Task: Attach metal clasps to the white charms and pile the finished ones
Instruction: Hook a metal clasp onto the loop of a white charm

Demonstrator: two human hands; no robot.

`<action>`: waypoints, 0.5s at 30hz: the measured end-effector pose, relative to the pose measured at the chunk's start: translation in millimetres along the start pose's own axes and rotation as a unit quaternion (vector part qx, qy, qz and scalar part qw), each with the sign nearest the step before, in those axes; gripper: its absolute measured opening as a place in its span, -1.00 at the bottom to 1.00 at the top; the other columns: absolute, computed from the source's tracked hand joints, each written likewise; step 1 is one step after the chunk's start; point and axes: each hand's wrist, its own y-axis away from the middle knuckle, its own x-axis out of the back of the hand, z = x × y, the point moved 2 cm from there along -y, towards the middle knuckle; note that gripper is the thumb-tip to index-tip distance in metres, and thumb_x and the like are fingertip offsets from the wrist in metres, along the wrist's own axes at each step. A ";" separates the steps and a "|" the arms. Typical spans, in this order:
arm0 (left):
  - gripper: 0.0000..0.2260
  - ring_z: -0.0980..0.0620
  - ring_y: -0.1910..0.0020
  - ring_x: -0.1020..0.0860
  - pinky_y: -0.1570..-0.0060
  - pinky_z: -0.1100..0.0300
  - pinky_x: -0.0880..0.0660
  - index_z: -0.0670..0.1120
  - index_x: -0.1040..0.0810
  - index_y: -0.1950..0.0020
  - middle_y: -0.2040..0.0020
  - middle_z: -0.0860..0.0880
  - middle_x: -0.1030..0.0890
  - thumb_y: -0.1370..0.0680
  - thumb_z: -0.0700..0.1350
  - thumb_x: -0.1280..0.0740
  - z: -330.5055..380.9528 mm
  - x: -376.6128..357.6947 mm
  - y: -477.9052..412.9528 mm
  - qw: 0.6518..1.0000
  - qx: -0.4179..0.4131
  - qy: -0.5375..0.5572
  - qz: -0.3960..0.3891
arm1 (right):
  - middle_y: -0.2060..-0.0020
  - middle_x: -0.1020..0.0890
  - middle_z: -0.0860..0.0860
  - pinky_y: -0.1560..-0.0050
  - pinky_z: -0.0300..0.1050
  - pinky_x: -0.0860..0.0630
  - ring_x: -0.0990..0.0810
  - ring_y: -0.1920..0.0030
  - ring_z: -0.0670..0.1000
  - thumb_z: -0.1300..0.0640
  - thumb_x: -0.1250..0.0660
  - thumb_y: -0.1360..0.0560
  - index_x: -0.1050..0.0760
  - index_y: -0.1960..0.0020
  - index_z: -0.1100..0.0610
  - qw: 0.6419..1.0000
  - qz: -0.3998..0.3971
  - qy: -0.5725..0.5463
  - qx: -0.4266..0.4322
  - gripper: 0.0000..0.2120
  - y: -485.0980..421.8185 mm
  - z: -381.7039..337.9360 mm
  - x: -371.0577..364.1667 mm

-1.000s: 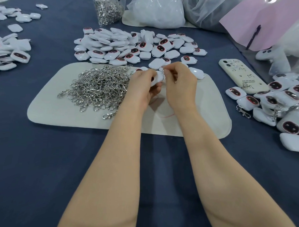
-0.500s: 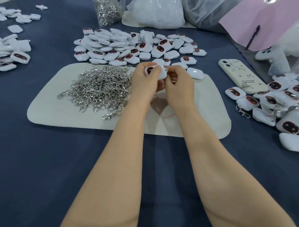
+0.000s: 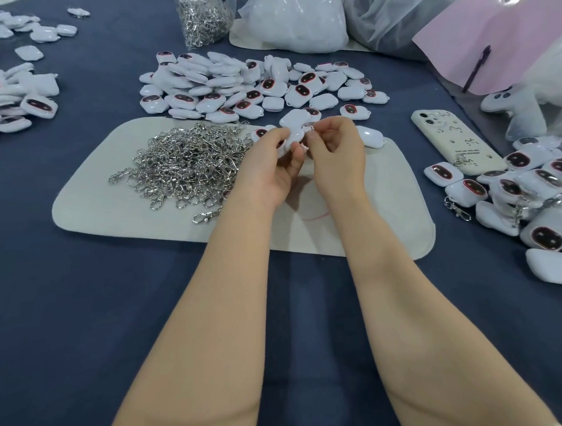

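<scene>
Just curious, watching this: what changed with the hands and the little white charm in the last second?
The left hand has turned the white plastic charm it grips: its dark face showed before, now mostly white shell faces up. The right hand keeps pinching at the charm's edge. Both hands stayed over the beige felt mat; the heap of silver metal clasps and the pile of white charms did not move.

The charm (image 3: 292, 138) in the left hand (image 3: 271, 171) has turned, so its dark face is now mostly hidden. The right hand (image 3: 336, 155) now pinches its upper edge, centre frame.
</scene>
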 end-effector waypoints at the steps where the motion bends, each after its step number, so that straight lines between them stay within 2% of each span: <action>1: -0.90 0.16 0.60 -0.45 0.58 0.41 -0.42 -0.23 -0.43 0.15 0.25 -0.12 -0.50 -0.57 -0.29 -0.23 -0.3 0.2 0.5 1.000 0.007 0.010 -0.002 | 0.18 -0.55 -0.04 -0.02 -0.14 -0.55 -0.55 0.14 -0.07 0.30 -0.28 -0.52 -0.43 0.03 0.14 1.000 0.001 0.000 0.006 -0.91 0.0 0.0 -0.7; 6: -0.86 0.16 0.61 -0.46 0.59 0.40 -0.43 -0.23 -0.45 0.21 0.32 -0.12 -0.53 -0.56 -0.29 -0.24 -3.4 -1.1 1.8 1.000 0.016 0.017 0.007 | 0.20 -0.56 -0.09 0.04 -0.25 -0.51 -0.54 0.17 -0.13 0.30 -0.27 -0.52 -0.44 0.06 0.13 0.999 0.018 -0.002 0.027 -0.91 0.1 -0.9 -0.5; 9: -0.92 0.14 0.53 -0.46 0.60 0.39 -0.41 -0.21 -0.45 0.14 0.26 -0.11 -0.50 -0.56 -0.27 -0.24 -5.2 -2.0 -0.5 1.000 0.002 -0.018 0.020 | 0.21 -0.55 -0.12 0.08 -0.31 -0.49 -0.53 0.18 -0.12 0.30 -0.26 -0.52 -0.45 0.07 0.11 0.999 0.030 0.004 0.039 -0.89 0.0 -3.2 0.3; 12: -0.96 0.15 0.53 -0.44 0.60 0.38 -0.39 -0.15 -0.44 0.08 0.27 -0.08 -0.46 -0.56 -0.26 -0.23 -5.3 -3.5 -1.3 0.995 -0.028 -0.089 0.028 | 0.22 -0.54 -0.13 0.12 -0.43 -0.42 -0.50 0.20 -0.17 0.31 -0.24 -0.53 -0.43 0.08 0.09 0.996 0.034 0.042 0.065 -0.87 1.5 -5.8 1.1; 15: -0.91 0.12 0.50 -0.46 0.50 0.31 -0.40 -0.04 -0.45 0.11 0.28 -0.03 -0.49 -0.55 -0.22 -0.25 -2.7 -2.9 1.0 0.961 -0.128 -0.242 0.043 | 0.14 -0.56 -0.02 0.04 -0.33 -0.42 -0.51 0.10 -0.06 0.31 -0.21 -0.53 -0.45 0.05 0.12 0.991 0.028 0.091 0.094 -0.88 2.6 -6.5 2.8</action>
